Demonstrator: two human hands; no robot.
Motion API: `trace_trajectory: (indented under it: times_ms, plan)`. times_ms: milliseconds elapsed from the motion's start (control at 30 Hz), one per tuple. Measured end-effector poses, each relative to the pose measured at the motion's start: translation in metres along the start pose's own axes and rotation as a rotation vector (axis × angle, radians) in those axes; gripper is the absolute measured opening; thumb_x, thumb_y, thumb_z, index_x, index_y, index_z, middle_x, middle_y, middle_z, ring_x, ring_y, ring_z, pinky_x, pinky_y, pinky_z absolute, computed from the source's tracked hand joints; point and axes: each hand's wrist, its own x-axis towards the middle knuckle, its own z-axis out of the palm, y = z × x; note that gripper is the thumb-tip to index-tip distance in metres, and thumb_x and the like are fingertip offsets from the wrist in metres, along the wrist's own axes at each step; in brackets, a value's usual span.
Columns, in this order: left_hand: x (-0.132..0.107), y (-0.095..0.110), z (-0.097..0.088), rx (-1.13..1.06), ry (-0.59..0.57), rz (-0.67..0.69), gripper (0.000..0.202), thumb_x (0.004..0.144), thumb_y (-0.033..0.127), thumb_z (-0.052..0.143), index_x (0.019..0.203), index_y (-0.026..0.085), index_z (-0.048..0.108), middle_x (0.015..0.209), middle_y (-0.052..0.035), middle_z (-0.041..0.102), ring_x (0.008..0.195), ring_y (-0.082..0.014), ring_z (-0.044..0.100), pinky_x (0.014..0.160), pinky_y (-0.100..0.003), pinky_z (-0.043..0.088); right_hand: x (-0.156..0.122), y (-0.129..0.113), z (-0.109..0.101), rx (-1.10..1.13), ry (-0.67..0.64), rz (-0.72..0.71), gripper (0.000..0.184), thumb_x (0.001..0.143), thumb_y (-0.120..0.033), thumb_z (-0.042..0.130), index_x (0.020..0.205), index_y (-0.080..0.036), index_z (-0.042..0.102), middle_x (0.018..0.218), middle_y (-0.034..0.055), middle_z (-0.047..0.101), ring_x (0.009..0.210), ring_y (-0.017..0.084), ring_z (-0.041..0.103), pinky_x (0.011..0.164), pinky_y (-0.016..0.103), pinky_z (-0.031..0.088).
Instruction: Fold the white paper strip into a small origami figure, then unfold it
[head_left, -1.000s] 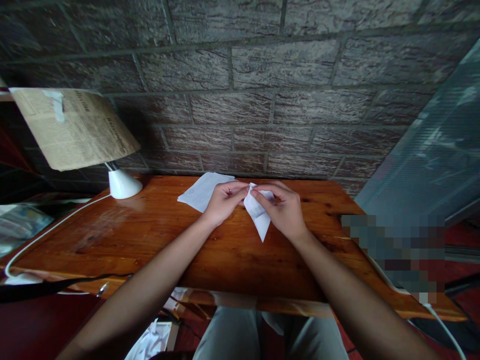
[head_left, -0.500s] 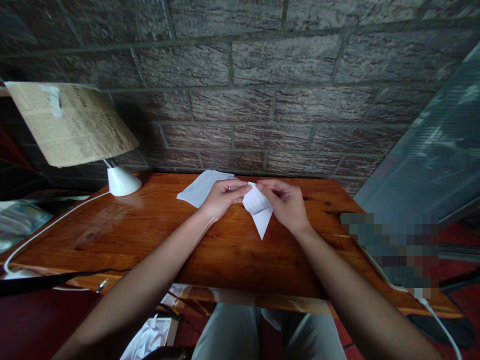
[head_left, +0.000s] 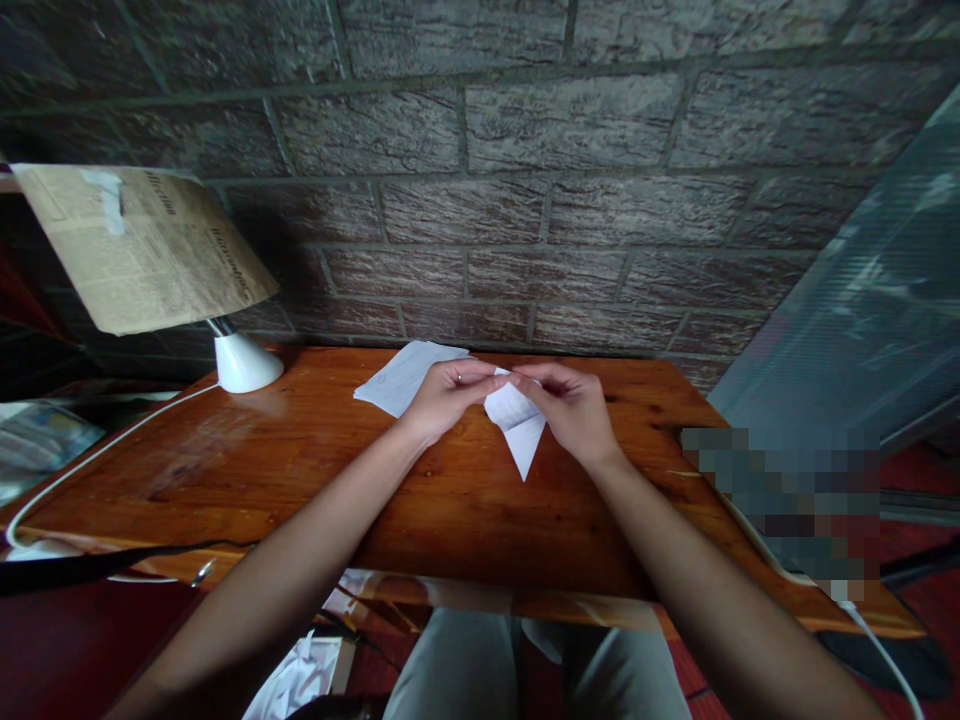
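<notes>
A small folded sheet of white paper (head_left: 519, 425) hangs between my two hands above the wooden desk, its pointed end downward. At its upper left edge, my left hand (head_left: 450, 395) pinches the paper between thumb and fingers; a ring shows on one finger. My right hand (head_left: 574, 405) grips the upper right edge, with the thumb on the near face. Both thumbs almost meet at the top. Faint lines or writing show on the paper. Behind my left hand lies a stack of loose white sheets (head_left: 405, 375), partly hidden by that hand.
A lamp with a newsprint shade (head_left: 157, 250) and white base (head_left: 246, 362) stands on the desk (head_left: 465, 520) at left, its cord trailing off. A blurred-out device (head_left: 787, 510) with a white cable lies at right. A brick wall (head_left: 480, 210) rises behind. Crumpled paper (head_left: 300, 675) sits in a box below.
My left thumb has slid slightly right and down over the paper's top edge, nearer my right thumb. The paper stays nearly in place.
</notes>
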Motion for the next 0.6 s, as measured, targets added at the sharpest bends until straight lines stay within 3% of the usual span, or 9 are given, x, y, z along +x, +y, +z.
trace_trajectory:
  times_ms: [333, 467, 600]
  plan:
    - [0.0013, 0.0001, 0.0007, 0.025, 0.040, 0.036, 0.027, 0.065, 0.035, 0.087, 0.080, 0.016, 0.076, 0.082, -0.0045, 0.077, 0.072, -0.0156, 0.068, 0.077, -0.031, 0.052, 0.0038, 0.0029, -0.0031, 0.002, -0.024, 0.062, 0.029, 0.073, -0.046, 0.077, 0.085, -0.019, 0.078, 0.085, 0.0047, 0.078, 0.072, 0.016, 0.068, 0.068, 0.029, 0.053]
    - [-0.0004, 0.0027, -0.0025, 0.092, -0.074, -0.047, 0.027, 0.071, 0.039, 0.082, 0.082, 0.015, 0.077, 0.082, -0.0057, 0.077, 0.072, -0.0166, 0.068, 0.073, -0.030, 0.053, 0.0042, 0.0036, -0.0035, 0.019, -0.006, 0.050, 0.029, 0.072, -0.046, 0.078, 0.084, -0.020, 0.078, 0.082, 0.0041, 0.078, 0.068, 0.016, 0.067, 0.063, 0.027, 0.051]
    - [-0.0017, 0.0055, -0.0055, 0.150, -0.142, -0.025, 0.029, 0.075, 0.042, 0.079, 0.087, 0.015, 0.079, 0.080, -0.0067, 0.077, 0.072, -0.0185, 0.068, 0.070, -0.031, 0.053, 0.0051, -0.0011, -0.0059, 0.088, -0.037, 0.125, 0.029, 0.068, -0.045, 0.082, 0.083, -0.020, 0.079, 0.083, 0.0042, 0.078, 0.067, 0.016, 0.068, 0.062, 0.028, 0.051]
